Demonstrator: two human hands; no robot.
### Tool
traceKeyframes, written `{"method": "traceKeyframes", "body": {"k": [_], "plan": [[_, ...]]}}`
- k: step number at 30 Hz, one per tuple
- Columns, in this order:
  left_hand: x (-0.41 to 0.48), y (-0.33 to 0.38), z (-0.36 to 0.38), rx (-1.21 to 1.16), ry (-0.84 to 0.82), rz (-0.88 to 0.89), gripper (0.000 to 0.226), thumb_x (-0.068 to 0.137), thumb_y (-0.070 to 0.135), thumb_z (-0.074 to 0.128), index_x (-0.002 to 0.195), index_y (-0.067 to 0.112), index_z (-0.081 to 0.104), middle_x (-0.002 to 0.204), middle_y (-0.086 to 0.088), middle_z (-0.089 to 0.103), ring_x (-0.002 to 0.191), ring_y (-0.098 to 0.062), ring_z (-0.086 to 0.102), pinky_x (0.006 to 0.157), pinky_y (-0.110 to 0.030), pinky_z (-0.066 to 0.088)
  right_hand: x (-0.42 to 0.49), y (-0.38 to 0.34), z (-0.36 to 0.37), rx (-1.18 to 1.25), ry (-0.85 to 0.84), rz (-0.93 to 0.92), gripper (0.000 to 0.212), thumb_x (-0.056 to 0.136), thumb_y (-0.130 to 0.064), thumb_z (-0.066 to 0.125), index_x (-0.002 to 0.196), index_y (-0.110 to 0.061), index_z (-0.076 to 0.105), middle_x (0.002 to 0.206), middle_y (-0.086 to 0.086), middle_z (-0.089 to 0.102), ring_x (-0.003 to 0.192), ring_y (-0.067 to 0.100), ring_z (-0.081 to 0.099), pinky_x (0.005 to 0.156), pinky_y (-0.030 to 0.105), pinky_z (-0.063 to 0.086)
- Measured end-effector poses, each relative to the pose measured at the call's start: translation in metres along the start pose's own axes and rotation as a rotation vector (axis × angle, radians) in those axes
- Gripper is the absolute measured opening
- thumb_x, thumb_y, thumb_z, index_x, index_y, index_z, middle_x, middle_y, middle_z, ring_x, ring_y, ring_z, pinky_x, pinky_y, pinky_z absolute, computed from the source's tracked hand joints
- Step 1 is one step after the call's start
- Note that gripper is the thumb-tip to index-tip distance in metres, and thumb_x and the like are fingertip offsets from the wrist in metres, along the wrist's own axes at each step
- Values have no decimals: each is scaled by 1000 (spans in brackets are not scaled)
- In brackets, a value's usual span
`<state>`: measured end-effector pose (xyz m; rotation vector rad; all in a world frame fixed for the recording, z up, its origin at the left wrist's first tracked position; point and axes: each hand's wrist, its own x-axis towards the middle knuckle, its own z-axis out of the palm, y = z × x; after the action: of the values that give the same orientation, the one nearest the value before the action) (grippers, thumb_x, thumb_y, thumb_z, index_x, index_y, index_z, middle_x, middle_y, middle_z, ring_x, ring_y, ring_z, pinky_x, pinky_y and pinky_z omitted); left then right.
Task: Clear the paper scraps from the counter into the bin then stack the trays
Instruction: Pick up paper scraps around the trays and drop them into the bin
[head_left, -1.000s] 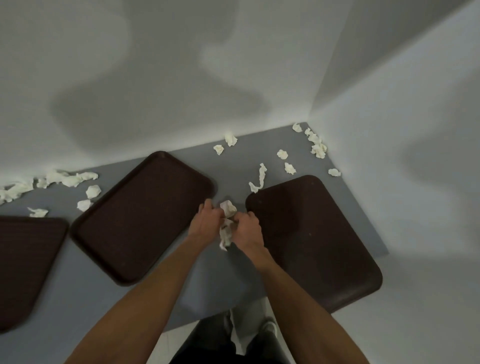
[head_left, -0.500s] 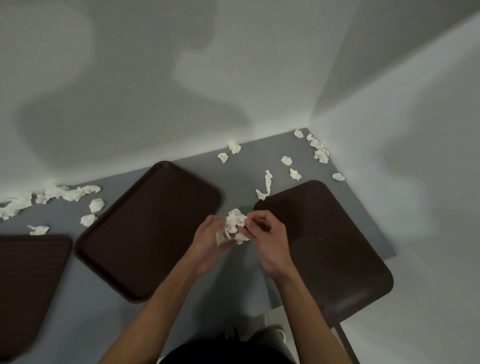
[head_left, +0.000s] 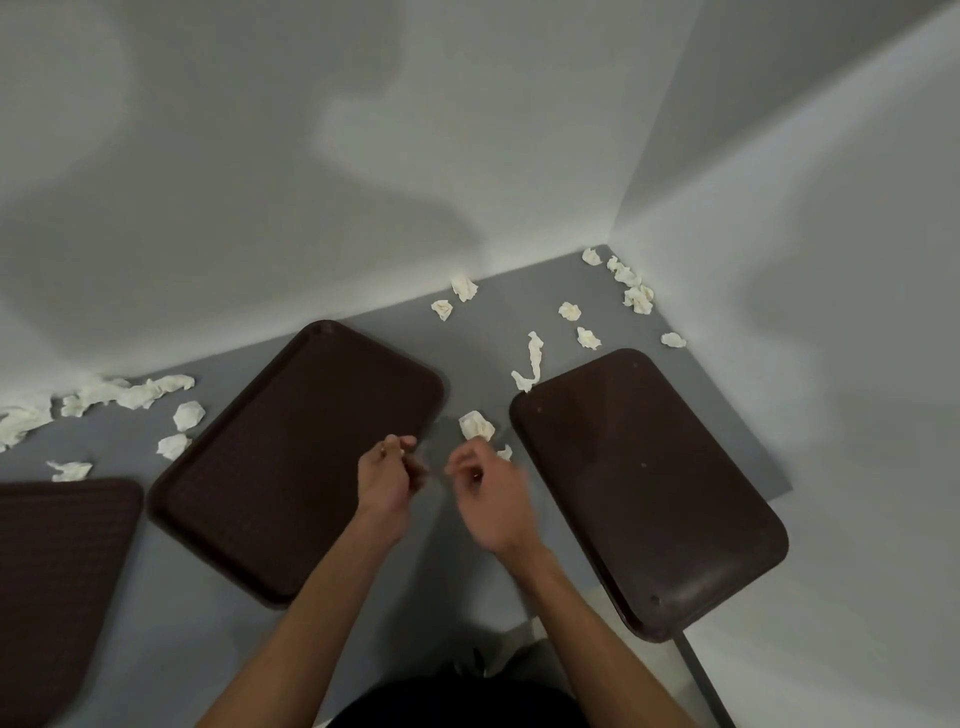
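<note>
between the middle tray (head_left: 291, 457) and the right tray (head_left: 644, 483), a crumpled off-white paper scrap (head_left: 476, 426) sits on the grey desk (head_left: 498, 332) just beyond the right hand (head_left: 488, 493), which is loosely curled and blurred; i cannot tell if it holds anything. left hand (head_left: 387, 478) is curled, nothing visible in it. more creased scraps (head_left: 638, 299) litter the far corner.

Left tray (head_left: 57, 561), 8 o'clock: cut by left and bottom edges.
Scrap pile (head_left: 21, 423), 9 o'clock: runs off frame.
Right hand (head_left: 488, 499): blurred, grip unclear.
Small scrap (head_left: 505, 452), at its 1 o'clock: partly hidden by it.
</note>
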<state>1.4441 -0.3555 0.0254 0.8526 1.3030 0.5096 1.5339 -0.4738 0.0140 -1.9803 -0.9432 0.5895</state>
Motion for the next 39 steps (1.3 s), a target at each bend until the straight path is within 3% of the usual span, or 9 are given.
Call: {"method": "traceKeyframes", "body": {"k": [2, 6, 13, 17, 20, 25, 32, 35, 39], "plan": [[5, -1, -4, 71, 24, -20, 33, 112, 30, 36, 101, 8, 59, 55, 1, 36, 44, -10, 31, 41, -23, 25, 12, 30, 0, -273, 62, 27, 20, 98, -13, 60, 113, -26, 64, 110, -2, 70, 99, 18, 64, 84, 36, 54], [9, -2, -5, 149, -102, -150, 35, 108, 35, 39, 82, 16, 54, 57, 4, 33, 44, -10, 24, 43, -26, 15, 26, 82, 11, -600, -102, -11, 32, 102, -24, 53, 132, -25, 64, 137, 4, 59, 124, 31, 55, 101, 43, 49], [-6, -15, 15, 337, -337, -122, 31, 93, -4, 37, 97, 3, 66, 90, -13, 48, 60, -12, 34, 59, -30, 28, -11, 98, 23, -684, -203, -76, 33, 86, -7, 79, 118, -6, 69, 113, 16, 67, 106, 34, 65, 88, 44, 61], [-17, -33, 38, 494, -431, -29, 35, 98, -9, 34, 106, 5, 65, 96, -15, 55, 69, -15, 48, 70, -31, 43, -29, 86, -5, -470, -18, 77, 11, 98, -6, 58, 106, -10, 64, 107, 14, 66, 97, 30, 62, 75, 35, 45], [-36, -48, 63, 556, -520, 63, 24, 107, -1, 39, 117, 2, 60, 97, -17, 63, 77, -14, 65, 73, -25, 56, -57, 78, -45, -202, 219, 213, 15, 105, -14, 56, 95, -26, 53, 96, -2, 61, 80, 10, 56, 67, 27, 39], [-94, -81, 112, 667, -802, 171, 21, 110, 13, 44, 123, 2, 56, 100, -25, 69, 86, -22, 76, 77, -26, 61, -131, 79, -124, -30, 482, 311, 17, 109, -19, 55, 116, -32, 61, 103, -11, 65, 85, -2, 61, 72, 6, 45], [-212, -175, 183, 896, -1076, 284, 26, 111, 22, 43, 111, 2, 61, 77, -22, 68, 64, -36, 74, 58, -38, 60, -272, 140, -209, 108, 700, 366, 24, 105, -17, 63, 117, -35, 73, 110, -19, 73, 97, 1, 70, 85, 22, 58], [-259, -242, 200, 966, -1116, 335, 32, 110, 35, 42, 100, 12, 62, 64, -4, 53, 47, -23, 60, 45, -31, 45, -346, 183, -234, 216, 781, 429, 23, 104, -14, 65, 113, -33, 74, 106, -16, 75, 91, 5, 72, 80, 25, 61], [-324, -344, 217, 1033, -1056, 274, 36, 109, 45, 38, 98, 19, 62, 68, 10, 45, 56, -8, 42, 52, -27, 37, -445, 250, -252, 235, 859, 554, 22, 100, -10, 68, 105, -31, 74, 96, -12, 75, 83, 4, 73, 76, 23, 59]]}}
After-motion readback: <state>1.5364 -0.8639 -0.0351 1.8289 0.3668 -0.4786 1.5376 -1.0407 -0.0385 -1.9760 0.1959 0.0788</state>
